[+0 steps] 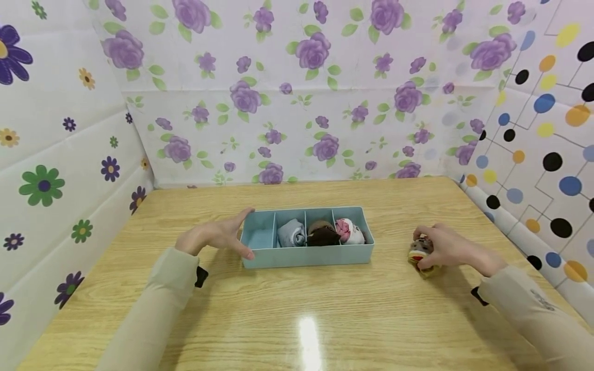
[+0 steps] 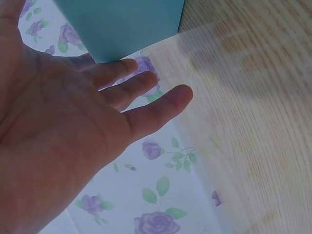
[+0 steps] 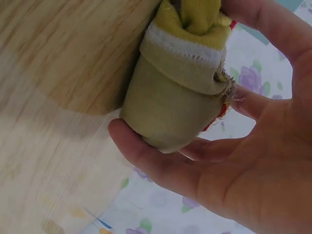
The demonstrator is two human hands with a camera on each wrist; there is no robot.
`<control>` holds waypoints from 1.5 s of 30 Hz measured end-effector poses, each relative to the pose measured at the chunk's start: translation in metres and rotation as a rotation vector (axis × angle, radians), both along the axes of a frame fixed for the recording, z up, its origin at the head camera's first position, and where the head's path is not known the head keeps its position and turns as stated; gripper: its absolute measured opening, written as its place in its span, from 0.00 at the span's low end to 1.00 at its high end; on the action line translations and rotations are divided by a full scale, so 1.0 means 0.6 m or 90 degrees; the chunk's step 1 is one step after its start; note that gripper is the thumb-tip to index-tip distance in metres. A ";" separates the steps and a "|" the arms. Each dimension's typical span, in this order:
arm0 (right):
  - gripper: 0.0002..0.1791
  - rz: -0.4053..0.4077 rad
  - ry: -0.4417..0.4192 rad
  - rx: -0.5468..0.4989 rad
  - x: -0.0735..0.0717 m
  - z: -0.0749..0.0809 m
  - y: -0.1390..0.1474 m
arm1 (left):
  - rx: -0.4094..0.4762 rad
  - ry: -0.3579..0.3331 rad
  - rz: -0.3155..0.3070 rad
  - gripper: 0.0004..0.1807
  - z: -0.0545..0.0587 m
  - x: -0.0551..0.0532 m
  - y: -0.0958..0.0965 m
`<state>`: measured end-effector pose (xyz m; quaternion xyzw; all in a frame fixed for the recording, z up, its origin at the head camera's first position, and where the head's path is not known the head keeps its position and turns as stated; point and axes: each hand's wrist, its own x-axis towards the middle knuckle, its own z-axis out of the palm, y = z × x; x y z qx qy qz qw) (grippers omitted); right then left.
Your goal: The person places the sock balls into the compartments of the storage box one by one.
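A pale blue storage box [image 1: 306, 257] with several compartments lies across the table. From its left, the first compartment is bare, then come a grey-blue rolled sock [image 1: 291, 233], a brown rolled sock [image 1: 322, 234] and a white-and-pink rolled sock [image 1: 350, 232]. My left hand [image 1: 221, 234] holds the box's left end, thumb at the front corner and index finger at the back corner. Over at the right, my right hand [image 1: 445, 248] grips a tan-and-yellow rolled sock [image 3: 170, 97] with red and grey patterning. In the right wrist view its fingers curve around the roll.
The wooden table [image 1: 278, 309] reaches back to a wall covering [image 1: 297, 129] with purple flowers. Side coverings stand left and right, flowered [image 1: 69, 170] and dotted [image 1: 533, 154]. The right hand's sock is apart from the box, with bare wood between.
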<state>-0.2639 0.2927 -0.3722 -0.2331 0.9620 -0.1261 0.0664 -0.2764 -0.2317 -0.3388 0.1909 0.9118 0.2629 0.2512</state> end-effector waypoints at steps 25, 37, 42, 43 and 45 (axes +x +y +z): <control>0.19 0.070 0.060 -0.092 -0.062 0.074 -0.067 | 0.000 -0.005 0.005 0.70 -0.005 -0.001 -0.003; 0.20 0.076 0.055 -0.079 -0.090 0.127 -0.135 | 0.009 -0.009 0.004 0.71 -0.004 -0.002 -0.001; 0.21 0.091 0.042 -0.066 -0.099 0.142 -0.174 | 0.009 -0.008 0.004 0.71 -0.004 -0.001 -0.002; 0.21 0.097 0.043 -0.063 -0.101 0.144 -0.183 | 0.008 -0.008 0.003 0.71 -0.004 -0.001 -0.002; 0.21 0.104 0.041 -0.060 -0.105 0.149 -0.200 | 0.007 -0.007 0.004 0.71 -0.005 -0.001 -0.003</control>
